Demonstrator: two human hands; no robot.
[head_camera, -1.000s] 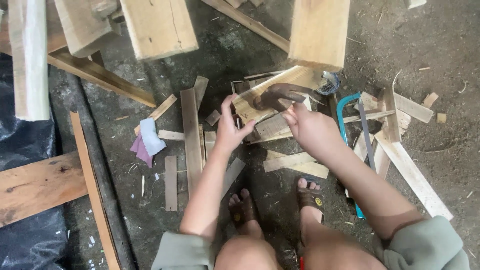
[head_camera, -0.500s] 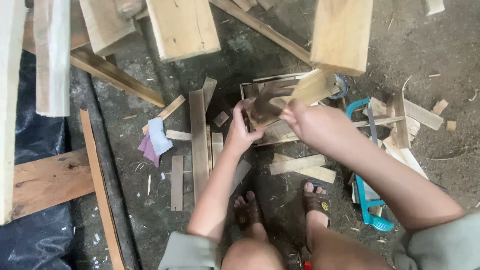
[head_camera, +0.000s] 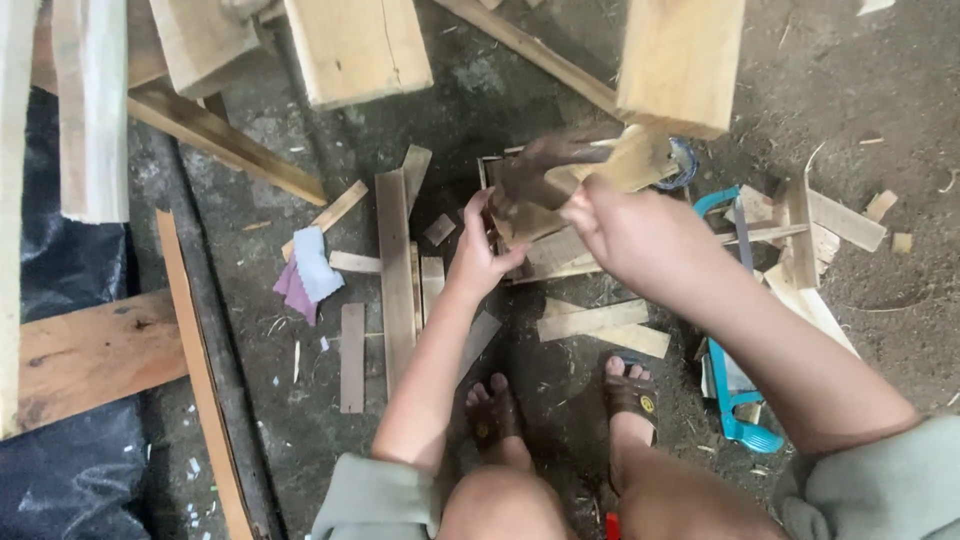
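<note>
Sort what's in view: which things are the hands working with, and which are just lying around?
In use:
right hand gripping hammer
left hand on the small wooden frame

Lying about:
blue saw
cloth scraps
loose slats
big planks
black sheet

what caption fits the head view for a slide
Squatting person's right hand grips a wooden-handled hammer while the left hand steadies a small wood piece among floor offcuts.

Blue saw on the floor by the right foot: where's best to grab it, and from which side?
Probably its closed handle loop, nearest the right foot, coming from above. The saw lies flat, blade end running under wood scraps, and the handle end lies clear.
</note>
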